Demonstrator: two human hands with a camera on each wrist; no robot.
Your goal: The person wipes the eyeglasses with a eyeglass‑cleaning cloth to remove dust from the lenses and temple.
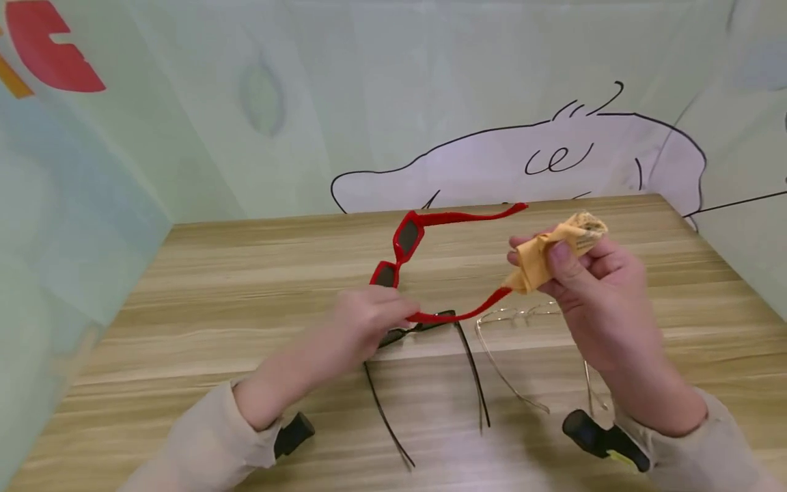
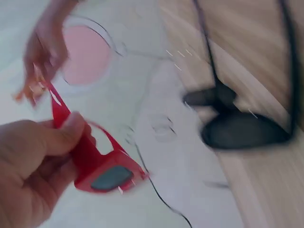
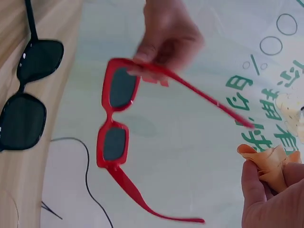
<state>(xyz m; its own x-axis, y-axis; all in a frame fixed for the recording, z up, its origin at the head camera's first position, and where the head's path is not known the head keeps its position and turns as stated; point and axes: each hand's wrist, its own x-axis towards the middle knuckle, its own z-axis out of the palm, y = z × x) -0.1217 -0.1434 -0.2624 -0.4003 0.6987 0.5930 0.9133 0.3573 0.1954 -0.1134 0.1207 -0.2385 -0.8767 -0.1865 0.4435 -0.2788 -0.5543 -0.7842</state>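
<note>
My left hand [image 1: 369, 318] pinches a pair of red-framed sunglasses [image 1: 408, 236] near one hinge, held above the table with both temples spread and dark lenses showing. My right hand [image 1: 605, 301] grips a bunched yellow-orange cloth [image 1: 535, 263] between thumb and fingers. In the head view the near temple's tip lines up with the cloth; in the right wrist view a small gap separates the red temple from the cloth [image 3: 270, 164]. The left wrist view, blurred, shows my left thumb and fingers around the red frame [image 2: 88, 156] at the hinge.
Black sunglasses [image 1: 424, 324] lie on the wooden table [image 1: 215, 307] below the red pair, temples toward me. Thin gold wire-framed glasses [image 1: 516, 314] lie to their right, partly behind my right hand. A pale printed sheet [image 1: 399, 102] stands behind the table.
</note>
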